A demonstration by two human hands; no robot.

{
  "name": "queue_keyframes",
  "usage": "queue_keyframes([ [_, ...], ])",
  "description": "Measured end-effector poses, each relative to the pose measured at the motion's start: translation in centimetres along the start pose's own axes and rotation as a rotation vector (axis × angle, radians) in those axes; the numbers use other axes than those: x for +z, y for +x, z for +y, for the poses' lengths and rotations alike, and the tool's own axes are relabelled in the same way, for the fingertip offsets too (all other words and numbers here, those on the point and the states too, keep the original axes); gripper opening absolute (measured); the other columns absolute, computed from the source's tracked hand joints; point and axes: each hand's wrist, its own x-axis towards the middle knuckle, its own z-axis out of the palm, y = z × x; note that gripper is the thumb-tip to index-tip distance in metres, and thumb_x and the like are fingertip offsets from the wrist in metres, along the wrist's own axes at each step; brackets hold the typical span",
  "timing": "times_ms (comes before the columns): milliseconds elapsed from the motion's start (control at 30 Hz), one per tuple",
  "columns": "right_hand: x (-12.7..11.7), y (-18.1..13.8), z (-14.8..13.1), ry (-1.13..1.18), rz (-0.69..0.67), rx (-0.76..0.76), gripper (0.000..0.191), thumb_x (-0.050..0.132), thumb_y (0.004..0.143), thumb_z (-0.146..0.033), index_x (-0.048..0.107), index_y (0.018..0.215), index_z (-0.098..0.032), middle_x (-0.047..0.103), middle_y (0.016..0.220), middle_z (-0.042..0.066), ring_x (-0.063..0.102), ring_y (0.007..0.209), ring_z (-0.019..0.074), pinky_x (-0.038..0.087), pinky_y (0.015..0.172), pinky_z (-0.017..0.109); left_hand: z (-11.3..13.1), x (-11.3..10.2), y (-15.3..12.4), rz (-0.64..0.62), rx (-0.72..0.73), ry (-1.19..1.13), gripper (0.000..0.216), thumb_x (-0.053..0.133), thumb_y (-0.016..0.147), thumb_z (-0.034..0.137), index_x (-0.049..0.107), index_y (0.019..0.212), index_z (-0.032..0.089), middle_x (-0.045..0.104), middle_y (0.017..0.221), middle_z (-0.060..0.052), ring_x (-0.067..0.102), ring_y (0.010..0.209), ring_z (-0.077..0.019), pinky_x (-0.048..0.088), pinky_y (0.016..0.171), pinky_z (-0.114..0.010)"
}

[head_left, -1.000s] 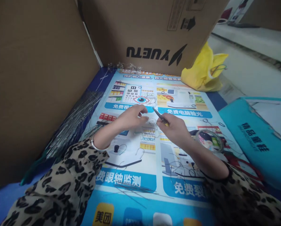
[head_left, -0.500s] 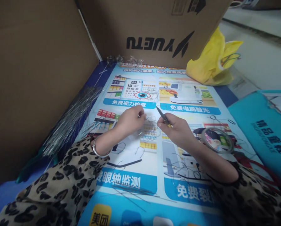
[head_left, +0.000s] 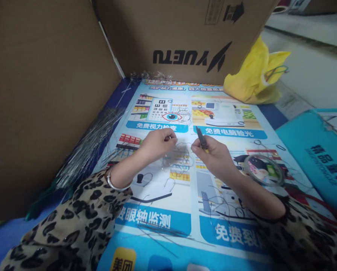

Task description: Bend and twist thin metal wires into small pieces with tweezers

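Observation:
My left hand (head_left: 156,143) hovers over the printed poster (head_left: 163,210), its fingers pinched on a thin bent wire (head_left: 182,152) that loops toward the right. A hand's width to the right, my right hand (head_left: 213,152) is closed round small pliers (head_left: 201,138) with a yellow grip, the dark tip pointing up and away. The wire hangs between the two hands. Both arms wear leopard-print sleeves, and a silver bangle (head_left: 114,182) sits on the left wrist.
A bundle of straight thin wires (head_left: 86,150) lies at the left beside a cardboard wall (head_left: 44,94). A YUETU box (head_left: 185,37) stands behind, a yellow bag (head_left: 255,79) at its right. A tape roll (head_left: 266,169) and loose bent wires lie on the poster; a teal bag (head_left: 321,158) is at the right.
The hands have drawn slightly apart and the pliers' tip has swung more upright. The wire now shows between them. The camera has shifted a little.

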Motion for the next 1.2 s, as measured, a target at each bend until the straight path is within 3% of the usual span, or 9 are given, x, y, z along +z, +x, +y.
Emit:
queue_keyframes([
  [100, 0.1, -0.1, 0.1, 0.034, 0.049, -0.019, 0.008, 0.054, 0.075, -0.028, 0.054, 0.074, -0.02, 0.054, 0.066, -0.003, 0.048, 0.06, 0.0107, 0.038, 0.059, 0.024, 0.1, -0.2, 0.0, 0.02, -0.01, 0.039, 0.013, 0.047, 0.073, 0.026, 0.058, 0.069, 0.019, 0.057, 0.062, 0.002, 0.049, 0.056, -0.0108, 0.034, 0.051, -0.022],
  [267, 0.2, -0.1, 0.4, 0.054, 0.111, -0.093, 0.007, 0.055, 0.075, -0.027, 0.054, 0.075, -0.02, 0.055, 0.068, -0.002, 0.05, 0.064, 0.0115, 0.04, 0.065, 0.025, 0.0, 0.3, -0.2, 0.113, -0.049, -0.03, 0.011, 0.043, 0.077, 0.021, 0.052, 0.081, 0.02, 0.057, 0.064, 0.002, 0.05, 0.052, -0.0097, 0.035, 0.051, -0.022],
  [400, 0.2, -0.1, 0.7, 0.047, 0.138, -0.111, 0.007, 0.054, 0.076, -0.028, 0.054, 0.076, -0.021, 0.056, 0.071, -0.002, 0.051, 0.065, 0.0116, 0.041, 0.066, 0.026, -0.2, 0.8, -0.5, 0.042, -0.097, -0.12, 0.012, 0.041, 0.079, 0.022, 0.049, 0.087, 0.021, 0.055, 0.065, 0.003, 0.049, 0.047, -0.0084, 0.037, 0.05, -0.023],
  [633, 0.6, -0.1, 1.1, 0.069, 0.15, -0.079, 0.009, 0.054, 0.076, -0.03, 0.054, 0.077, -0.021, 0.055, 0.069, -0.002, 0.051, 0.064, 0.012, 0.041, 0.064, 0.026, -0.2, 0.6, -0.5, 0.061, 0.165, -0.001, 0.016, 0.05, 0.073, 0.016, 0.055, 0.087, 0.02, 0.054, 0.09, -0.003, 0.052, 0.083, -0.014, 0.043, 0.072, -0.028],
  [767, 0.8, -0.2, 1.2, 0.099, 0.146, -0.09, 0.008, 0.054, 0.076, -0.028, 0.053, 0.078, -0.02, 0.055, 0.071, -0.001, 0.051, 0.065, 0.0118, 0.041, 0.065, 0.025, 0.3, 0.5, 0.1, -0.017, 0.235, 0.042, 0.009, 0.05, 0.072, 0.017, 0.057, 0.078, 0.019, 0.055, 0.087, -0.002, 0.05, 0.089, -0.0158, 0.042, 0.08, -0.031],
  [833, 0.9, -0.3, 1.3, 0.115, 0.157, -0.089, 0.008, 0.055, 0.076, -0.028, 0.054, 0.079, -0.02, 0.055, 0.071, -0.002, 0.051, 0.065, 0.0115, 0.041, 0.065, 0.025, 0.6, 0.4, 0.5, -0.037, 0.184, 0.03, 0.007, 0.05, 0.072, 0.019, 0.055, 0.076, 0.018, 0.056, 0.084, -0.002, 0.052, 0.083, -0.0151, 0.042, 0.077, -0.031],
  [967, 0.9, -0.3, 1.2, 0.154, 0.186, -0.084, 0.008, 0.054, 0.076, -0.028, 0.053, 0.078, -0.02, 0.055, 0.072, -0.001, 0.05, 0.066, 0.0116, 0.041, 0.066, 0.025, 1.0, 0.2, 1.4, -0.105, -0.005, -0.037, 0.022, 0.053, 0.069, 0.024, 0.051, 0.09, 0.017, 0.057, 0.09, -0.004, 0.053, 0.072, -0.0135, 0.043, 0.064, -0.028],
  [1200, 1.0, -0.3, 1.2, 0.169, 0.181, -0.047, 0.009, 0.055, 0.076, -0.029, 0.054, 0.077, -0.02, 0.054, 0.071, -0.001, 0.048, 0.064, 0.0115, 0.04, 0.065, 0.026, 0.4, 1.0, 2.4, -0.293, 0.019, -0.143, 0.022, 0.057, 0.064, 0.027, 0.055, 0.083, 0.018, 0.058, 0.079, -0.002, 0.05, 0.066, -0.0116, 0.04, 0.058, -0.024],
])
